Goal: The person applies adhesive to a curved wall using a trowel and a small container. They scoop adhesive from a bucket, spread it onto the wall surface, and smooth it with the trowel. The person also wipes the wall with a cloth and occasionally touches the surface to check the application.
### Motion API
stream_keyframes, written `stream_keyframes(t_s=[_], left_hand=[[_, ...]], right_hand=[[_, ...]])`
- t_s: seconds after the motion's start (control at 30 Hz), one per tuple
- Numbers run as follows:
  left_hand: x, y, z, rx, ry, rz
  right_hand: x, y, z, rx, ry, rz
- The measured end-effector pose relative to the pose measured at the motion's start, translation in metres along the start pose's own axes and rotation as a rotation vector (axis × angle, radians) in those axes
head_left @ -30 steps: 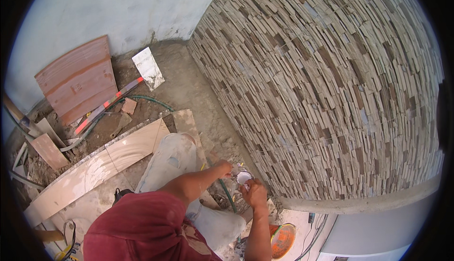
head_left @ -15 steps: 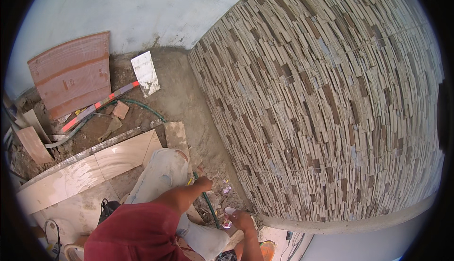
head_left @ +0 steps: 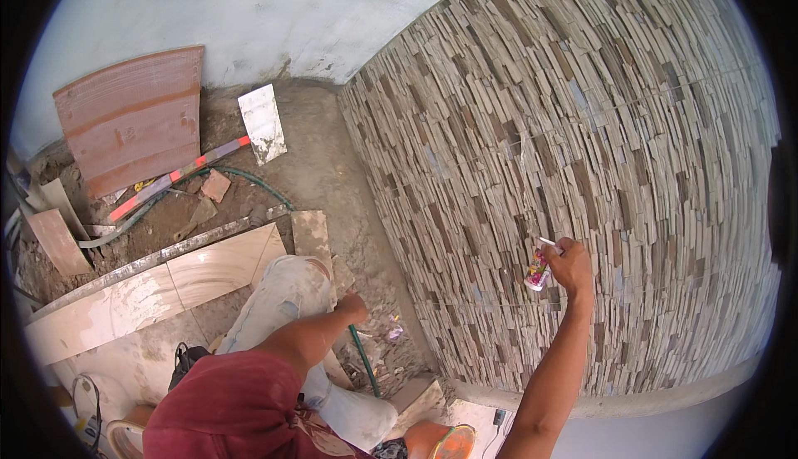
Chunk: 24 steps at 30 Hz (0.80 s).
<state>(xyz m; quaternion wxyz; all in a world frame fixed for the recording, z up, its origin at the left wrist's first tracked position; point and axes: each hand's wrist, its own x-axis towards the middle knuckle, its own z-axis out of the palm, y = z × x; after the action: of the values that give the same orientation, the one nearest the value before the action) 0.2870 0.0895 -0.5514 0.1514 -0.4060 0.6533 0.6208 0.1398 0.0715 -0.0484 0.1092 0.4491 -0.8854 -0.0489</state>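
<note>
My right hand is raised in front of the stone-clad wall. Its fingers are closed on a small white bottle with a pink and multicoloured label and a thin white spout pointing up and left. I cannot tell whether the spout touches the wall. My left hand hangs just beyond my knee in dusty pale jeans, fingers curled in. Whatever it may hold is hidden. Below that hand a green hose runs over the rubble.
Wood-patterned tiles form a low ledge at left. Behind it lie a red-striped straightedge, a large reddish tile leaning on the wall and a white tile piece. An orange bucket stands near the lower edge, by a black plug.
My right hand has risen with the bottle from low beside my knee to in front of the stone-clad wall. My left hand has shifted slightly up, and the view has moved a little.
</note>
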Motion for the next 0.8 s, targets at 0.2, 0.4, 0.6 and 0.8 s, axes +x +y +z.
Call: stream_keyframes(t_s=[0.2, 0.4, 0.6, 0.8], left_hand=[[-0.013, 0.018, -0.002, 0.208, -0.126, 0.333], [0.018, -0.002, 0.024, 0.064, 0.245, 0.15], [0.004, -0.004, 0.006, 0.072, 0.086, 0.283], [-0.018, 0.043, -0.019, -0.232, 0.216, 0.457]], right_hand=[[-0.155, 0.091, 0.142, 0.042, -0.266, 0.25], [-0.377, 0.174, 0.29, 0.369, -0.37, 0.724], [-0.544, 0.159, 0.265, 0.215, -0.102, 0.749], [-0.572, 0.155, 0.164, 0.073, 0.225, 0.971]])
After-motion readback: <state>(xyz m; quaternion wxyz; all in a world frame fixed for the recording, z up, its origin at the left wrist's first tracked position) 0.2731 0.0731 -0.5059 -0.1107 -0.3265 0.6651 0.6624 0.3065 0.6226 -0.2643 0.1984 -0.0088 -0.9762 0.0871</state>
